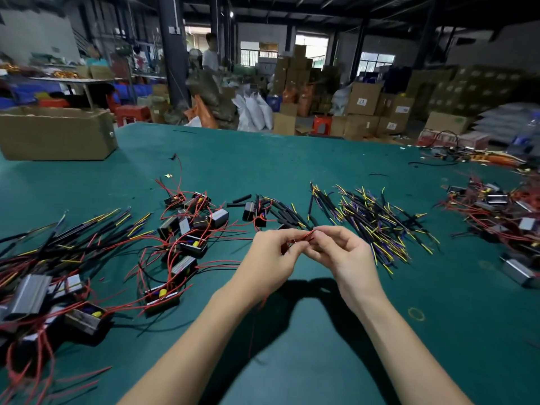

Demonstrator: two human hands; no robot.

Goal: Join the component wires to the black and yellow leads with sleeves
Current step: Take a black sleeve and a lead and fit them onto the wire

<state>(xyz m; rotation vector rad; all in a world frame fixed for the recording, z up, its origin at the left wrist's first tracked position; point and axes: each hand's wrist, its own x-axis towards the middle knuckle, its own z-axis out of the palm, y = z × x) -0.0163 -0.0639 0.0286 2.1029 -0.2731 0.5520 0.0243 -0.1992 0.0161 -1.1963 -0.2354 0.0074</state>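
My left hand (271, 255) and my right hand (342, 252) meet above the green table, fingertips together. Both pinch a thin red component wire (304, 237) where it bends between them; its end is hidden by the fingers. A red strand trails down below my left wrist. A pile of black and yellow leads (377, 226) lies just beyond my right hand. Black sleeves (239, 198) and a small boxed component (249, 211) lie behind my hands. Several boxed components with red wires (187, 229) are heaped to the left.
More leads with black sleeves (67, 235) spread at the far left, with components (29, 293) near the front edge. Another heap of wired components (496, 209) is at the right. A cardboard box (55, 133) stands at the back left. A person stands far behind.
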